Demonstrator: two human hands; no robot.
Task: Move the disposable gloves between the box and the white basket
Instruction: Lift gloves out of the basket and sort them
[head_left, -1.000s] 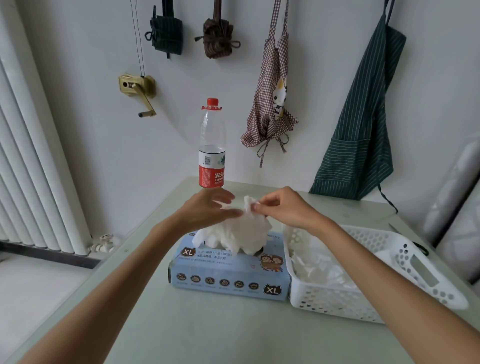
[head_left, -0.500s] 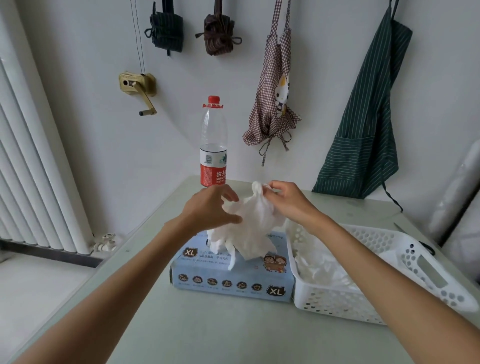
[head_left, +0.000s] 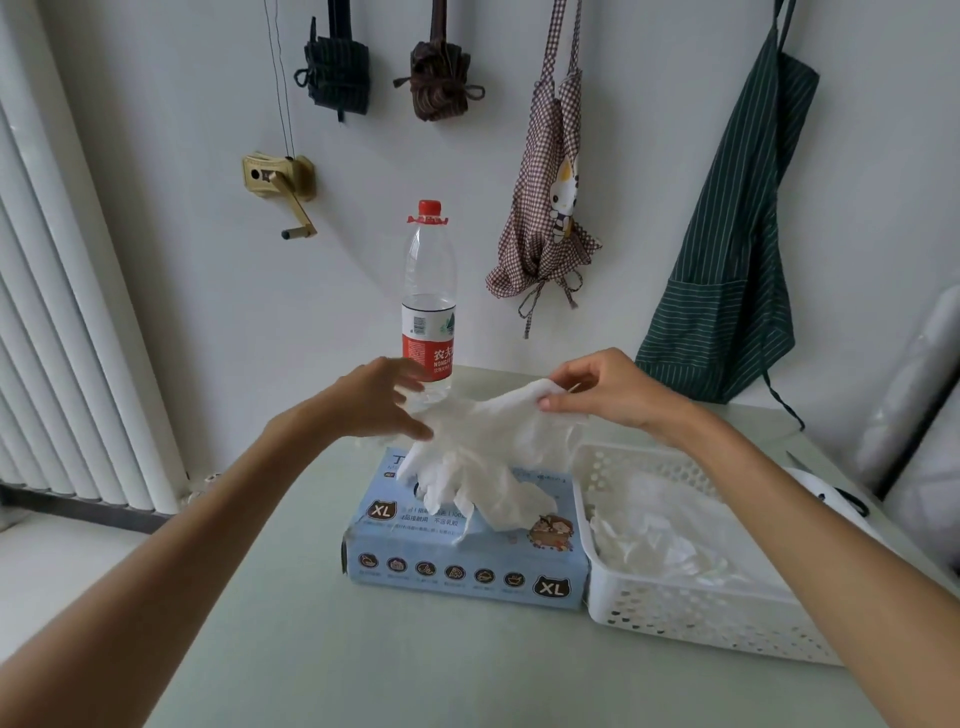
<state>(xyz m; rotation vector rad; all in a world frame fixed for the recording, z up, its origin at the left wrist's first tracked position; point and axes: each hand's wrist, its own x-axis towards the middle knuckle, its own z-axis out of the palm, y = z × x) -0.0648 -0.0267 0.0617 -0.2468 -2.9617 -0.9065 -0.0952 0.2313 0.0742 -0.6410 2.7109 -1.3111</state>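
A light blue glove box (head_left: 467, 569) marked XL lies on the pale green table. A white perforated basket (head_left: 691, 618) stands against its right side with several clear gloves (head_left: 670, 540) inside. A bunch of white disposable gloves (head_left: 488, 457) hangs stretched above the box. My right hand (head_left: 602, 392) pinches its upper right end. My left hand (head_left: 379, 400) touches the bunch's left side with loosely spread fingers, not gripping it. The box opening is hidden under the gloves.
A water bottle with a red cap (head_left: 429, 301) stands behind the box, close to my left hand. Aprons (head_left: 727, 249) hang on the wall behind. A radiator (head_left: 62, 332) fills the left side.
My right hand has pulled the glove bunch up and to the right, stretching it out over the box. My left hand has let go and opened, drifting left.
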